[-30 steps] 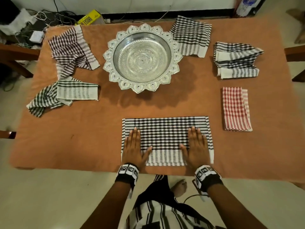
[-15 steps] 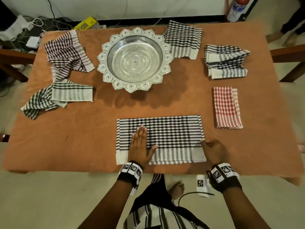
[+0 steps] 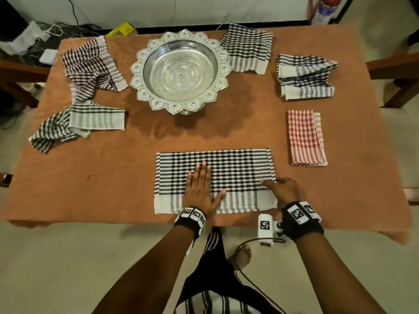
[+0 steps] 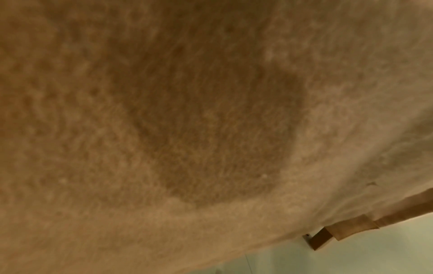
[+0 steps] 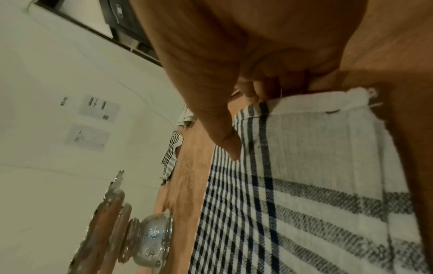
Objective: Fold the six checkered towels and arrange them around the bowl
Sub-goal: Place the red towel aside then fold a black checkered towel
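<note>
A black-and-white checkered towel (image 3: 238,168), folded into a long strip, lies near the table's front edge. My left hand (image 3: 200,184) presses flat on its middle-left part. My right hand (image 3: 275,185) is at the strip's right end. In the right wrist view its curled fingers (image 5: 269,87) pinch that edge of the towel (image 5: 304,166), with the thumb over the cloth. The silver bowl (image 3: 136,71) stands at the back centre. Around it lie a crumpled maroon towel (image 3: 90,66), a crumpled dark green towel (image 3: 74,123), a folded black towel (image 3: 248,49), a loosely folded black-grey towel (image 3: 305,75) and a folded red towel (image 3: 305,138).
An orange cloth (image 4: 211,129) covers the table and fills the left wrist view. Bare cloth shows at the front left (image 3: 79,182). Wooden chair parts stand at the right (image 3: 394,71) and left. Cables and boxes (image 3: 34,41) lie on the floor behind the table.
My right hand slid off the towel's top to its right end and curled onto the edge. My left hand shifted a little toward the towel's middle and stays flat.
</note>
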{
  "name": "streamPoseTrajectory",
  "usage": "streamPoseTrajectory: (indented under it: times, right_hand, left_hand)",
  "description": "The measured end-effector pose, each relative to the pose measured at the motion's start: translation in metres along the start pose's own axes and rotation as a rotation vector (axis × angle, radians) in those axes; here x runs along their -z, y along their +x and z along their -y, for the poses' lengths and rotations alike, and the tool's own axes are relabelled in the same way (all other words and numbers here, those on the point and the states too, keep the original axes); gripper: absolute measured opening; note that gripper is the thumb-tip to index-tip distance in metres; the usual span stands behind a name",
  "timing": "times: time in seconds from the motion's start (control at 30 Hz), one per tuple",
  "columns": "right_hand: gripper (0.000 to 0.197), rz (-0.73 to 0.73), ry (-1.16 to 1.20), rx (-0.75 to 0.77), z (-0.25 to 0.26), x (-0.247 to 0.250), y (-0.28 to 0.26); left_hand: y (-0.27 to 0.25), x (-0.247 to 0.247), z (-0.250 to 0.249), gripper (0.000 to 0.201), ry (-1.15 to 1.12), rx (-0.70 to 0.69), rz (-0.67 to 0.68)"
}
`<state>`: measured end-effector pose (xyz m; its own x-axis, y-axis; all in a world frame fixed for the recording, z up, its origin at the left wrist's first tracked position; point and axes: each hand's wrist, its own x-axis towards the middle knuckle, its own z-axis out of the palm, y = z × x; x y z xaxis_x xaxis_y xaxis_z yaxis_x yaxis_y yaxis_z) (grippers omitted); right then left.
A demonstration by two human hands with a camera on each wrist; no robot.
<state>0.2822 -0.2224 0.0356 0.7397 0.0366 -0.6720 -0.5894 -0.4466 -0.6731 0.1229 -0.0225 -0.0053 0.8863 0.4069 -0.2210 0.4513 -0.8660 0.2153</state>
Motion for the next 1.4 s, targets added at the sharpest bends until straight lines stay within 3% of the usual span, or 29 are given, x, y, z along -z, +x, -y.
streamPoseTrajectory:
  times: [0.2,0.3,0.4,0.5,0.6,0.7,0.77,0.83,0.9,1.03,1.13,1.4]
  right_hand:
    - [0.019,0.087,0.101,0.111,0.011,-0.001,-0.014]
    - [0.025,0.125,0.095,0.206,0.015,-0.004,-0.018]
    - [0.027,0.121,-0.017,0.295,0.021,-0.015,-0.028]
    - [0.035,0.094,-0.207,0.441,0.033,-0.036,-0.053]
    - [0.038,0.142,-0.323,0.594,0.041,-0.066,-0.085]
    - [0.034,0.236,-0.122,0.509,0.041,-0.086,-0.103]
    - [0.025,0.173,0.037,0.434,0.039,-0.087,-0.106]
    - [0.017,0.069,0.077,0.422,0.031,-0.080,-0.098]
    - [0.012,0.011,0.041,0.417,0.019,-0.077,-0.086]
    - [0.013,-0.017,-0.083,0.367,-0.004,-0.087,-0.065]
    - [0.015,-0.073,-0.233,0.402,-0.019,-0.095,-0.053]
    - [0.025,-0.078,-0.515,0.556,-0.039,-0.096,-0.042]
  left_hand:
    - [0.001,0.004,0.003,0.090,-0.048,0.002,0.033]
    - [-0.001,0.024,0.003,0.065,-0.501,0.021,-0.013]
    - [-0.009,0.061,0.000,0.031,-1.101,0.190,-0.036]
    - [-0.003,0.090,-0.003,0.029,-1.468,0.394,0.206]
    - [0.009,0.106,-0.005,0.046,-1.585,0.475,0.437]
    - [0.020,0.106,-0.001,0.067,-1.807,0.443,0.521]
    - [0.024,0.101,0.009,0.062,-1.800,0.441,0.496]
    - [0.025,0.094,0.017,0.050,-1.624,0.447,0.419]
    - [0.024,0.083,0.029,0.019,-1.479,0.435,0.355]
    - [0.012,0.087,0.054,0.006,-1.492,0.447,0.308]
    - [0.006,0.085,0.084,0.009,-1.493,0.504,0.268]
    - [-0.003,0.085,0.127,0.021,-1.503,0.501,0.209]
